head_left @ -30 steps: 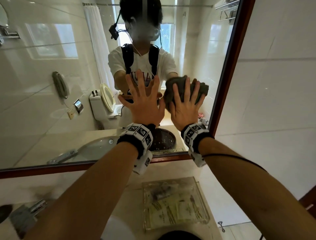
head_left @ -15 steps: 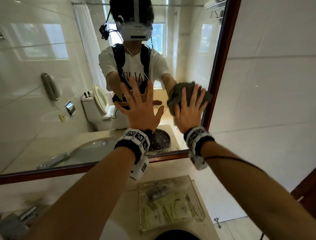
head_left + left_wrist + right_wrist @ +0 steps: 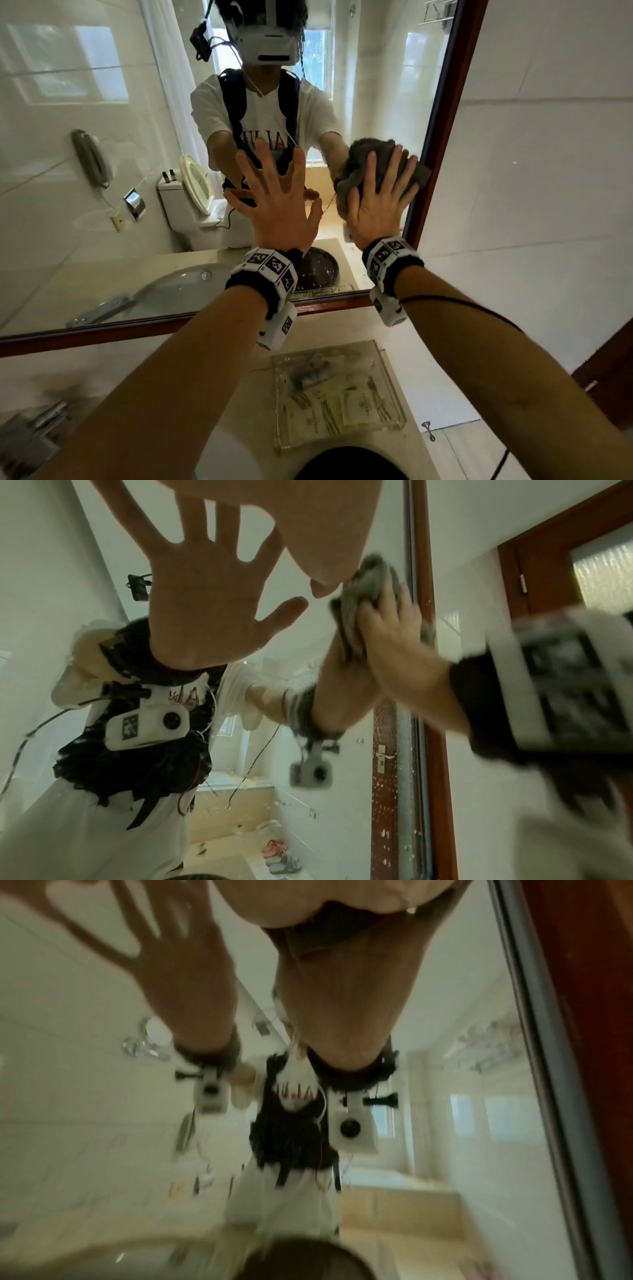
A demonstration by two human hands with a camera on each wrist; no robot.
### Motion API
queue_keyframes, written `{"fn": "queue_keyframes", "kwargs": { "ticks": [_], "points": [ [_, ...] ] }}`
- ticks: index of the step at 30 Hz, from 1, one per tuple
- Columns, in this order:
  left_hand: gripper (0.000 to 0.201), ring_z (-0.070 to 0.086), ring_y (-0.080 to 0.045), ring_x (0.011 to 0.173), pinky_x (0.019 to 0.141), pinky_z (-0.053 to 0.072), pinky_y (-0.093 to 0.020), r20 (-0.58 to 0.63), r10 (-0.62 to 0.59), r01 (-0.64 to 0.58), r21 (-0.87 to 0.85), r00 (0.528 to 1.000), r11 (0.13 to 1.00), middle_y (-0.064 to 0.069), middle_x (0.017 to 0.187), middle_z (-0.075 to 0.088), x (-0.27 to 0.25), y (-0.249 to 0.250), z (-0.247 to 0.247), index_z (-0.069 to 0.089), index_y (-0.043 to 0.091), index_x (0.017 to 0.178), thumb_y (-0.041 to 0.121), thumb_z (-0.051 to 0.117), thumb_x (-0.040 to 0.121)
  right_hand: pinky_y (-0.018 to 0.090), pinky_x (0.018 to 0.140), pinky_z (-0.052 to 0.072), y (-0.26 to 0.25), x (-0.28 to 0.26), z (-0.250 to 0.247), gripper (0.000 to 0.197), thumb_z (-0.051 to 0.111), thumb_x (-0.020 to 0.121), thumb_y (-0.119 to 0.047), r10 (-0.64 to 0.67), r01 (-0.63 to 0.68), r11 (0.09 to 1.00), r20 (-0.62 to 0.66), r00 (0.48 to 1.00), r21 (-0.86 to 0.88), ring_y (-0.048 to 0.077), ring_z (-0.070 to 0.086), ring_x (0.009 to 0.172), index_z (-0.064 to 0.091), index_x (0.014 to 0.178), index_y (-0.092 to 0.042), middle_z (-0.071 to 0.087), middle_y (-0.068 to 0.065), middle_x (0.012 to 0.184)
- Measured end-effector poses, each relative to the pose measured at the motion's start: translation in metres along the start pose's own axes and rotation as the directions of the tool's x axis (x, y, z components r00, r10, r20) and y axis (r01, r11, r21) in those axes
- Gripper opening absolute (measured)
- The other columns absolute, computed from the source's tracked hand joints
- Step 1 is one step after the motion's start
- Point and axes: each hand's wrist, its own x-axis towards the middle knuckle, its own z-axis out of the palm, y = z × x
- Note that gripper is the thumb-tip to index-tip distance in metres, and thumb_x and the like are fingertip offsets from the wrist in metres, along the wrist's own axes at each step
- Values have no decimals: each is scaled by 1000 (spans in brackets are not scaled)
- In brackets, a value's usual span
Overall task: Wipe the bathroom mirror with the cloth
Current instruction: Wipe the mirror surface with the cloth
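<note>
The mirror (image 3: pixel 102 85) has a brown wooden frame (image 3: pixel 445 102). My left hand (image 3: pixel 274 205) lies flat on the glass with fingers spread, holding nothing. My right hand (image 3: pixel 380 202) presses a bunched grey cloth (image 3: pixel 370 150) against the glass with straight, spread fingers, right beside the mirror's right frame edge. The left wrist view shows the left hand (image 3: pixel 308 520) on the glass and the right hand (image 3: pixel 387 631) over the cloth (image 3: pixel 369 580) beside the frame (image 3: pixel 424 615). The right wrist view is blurred; the palm (image 3: pixel 342 899) and the frame (image 3: pixel 582 1015) show.
Below the mirror is a counter with a clear tray (image 3: pixel 394 421) of sachets. A chrome tap (image 3: pixel 37 421) sits at the lower left. White tiled wall (image 3: pixel 548 171) lies right of the mirror, and a brown door frame (image 3: pixel 609 370) stands at the far right.
My right hand has slid the cloth to the right until it meets the mirror's right frame. The left hand stays flat on the glass. The head view has shifted.
</note>
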Motion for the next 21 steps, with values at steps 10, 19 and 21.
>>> {"fn": "queue_keyframes", "kwargs": {
  "ticks": [10, 19, 21],
  "points": [
    [72, 6, -50, 143, 101, 16, -76, 6, 45, -45, 16, 999, 999, -22, 159, 8, -6, -8, 5, 9, 36, 153, 59, 38, 92, 72, 109, 17, 0, -143, 56, 65, 29, 96, -42, 382, -402, 908, 157, 911, 117, 50, 8, 143, 6, 151, -15, 12, 31, 156],
    [79, 3, -37, 147, 109, 17, -66, 37, 92, -91, -16, 995, 996, -14, 162, 4, -14, -28, -3, 16, 39, 152, 42, 57, 85, 72, 110, 6, -36, -30, 21, 65, 31, 95, -41, 229, -229, 966, 10, 973, 122, 52, 7, 143, 15, 153, -15, 14, 28, 157],
    [83, 2, -40, 147, 110, 15, -66, 33, 23, -21, -35, 999, 999, -17, 161, 3, -12, -31, -9, 15, 37, 152, 43, 59, 83, 71, 110, 4, -56, 8, 5, 63, 33, 95, -41, 131, -128, 987, -22, 991, 99, 51, 7, 144, 22, 153, -17, 15, 25, 158]
  ]
}}
